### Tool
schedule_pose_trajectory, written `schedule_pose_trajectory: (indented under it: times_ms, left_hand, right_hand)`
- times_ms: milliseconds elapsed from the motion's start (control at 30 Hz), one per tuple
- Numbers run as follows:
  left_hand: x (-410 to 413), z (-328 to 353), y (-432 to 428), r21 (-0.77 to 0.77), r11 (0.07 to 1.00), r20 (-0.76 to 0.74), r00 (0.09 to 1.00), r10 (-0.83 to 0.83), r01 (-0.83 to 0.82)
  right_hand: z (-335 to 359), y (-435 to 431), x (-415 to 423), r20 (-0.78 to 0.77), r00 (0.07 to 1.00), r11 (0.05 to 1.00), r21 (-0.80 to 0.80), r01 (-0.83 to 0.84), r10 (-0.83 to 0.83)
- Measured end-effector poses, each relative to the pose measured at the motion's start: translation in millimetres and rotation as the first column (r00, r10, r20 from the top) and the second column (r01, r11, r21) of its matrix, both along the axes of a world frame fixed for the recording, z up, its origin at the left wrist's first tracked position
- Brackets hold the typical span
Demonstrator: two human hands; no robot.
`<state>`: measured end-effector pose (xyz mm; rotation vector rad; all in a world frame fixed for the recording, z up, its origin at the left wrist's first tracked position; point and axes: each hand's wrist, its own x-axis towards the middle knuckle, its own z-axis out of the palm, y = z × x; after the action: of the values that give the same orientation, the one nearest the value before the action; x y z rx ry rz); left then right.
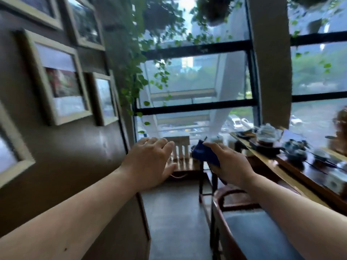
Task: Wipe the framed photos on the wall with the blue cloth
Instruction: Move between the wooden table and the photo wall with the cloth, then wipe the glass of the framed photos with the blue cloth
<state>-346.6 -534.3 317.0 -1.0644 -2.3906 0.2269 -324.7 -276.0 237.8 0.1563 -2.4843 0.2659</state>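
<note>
Several framed photos in pale wooden frames hang on the brown wall at the left; the nearest large framed photo [60,79] shows a red picture, and a smaller framed photo [105,98] hangs to its right. The blue cloth [203,153] is bunched up in my right hand [229,164], held out in front of me at mid-height. My left hand [150,160] is stretched forward beside it, fingers spread, holding nothing. Both hands are away from the wall and touch no frame. The view is blurred.
A dark wooden table [293,177] on the right carries a teapot [266,134] and tea ware. A wooden chair [238,212] stands below it. Ahead is a large window [197,81] with hanging plants [135,76], and a slatted stand [180,149] below.
</note>
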Motion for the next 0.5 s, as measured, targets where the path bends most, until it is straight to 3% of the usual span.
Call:
schedule_pose_trajectory:
  times_ms: [167, 500]
  left_hand:
    - [-43, 26, -43, 0.042, 0.985, -0.072, 0.983, 0.169, -0.166]
    - [-151, 81, -71, -0.073, 0.901, -0.227, 0.887, 0.403, -0.428]
  right_hand:
    - [24, -51, -91, -0.068, 0.985, 0.987, -0.026, -0.161, 0.159]
    - [50, -102, -277, -0.185, 0.884, 0.871, -0.175, -0.459, 0.428]
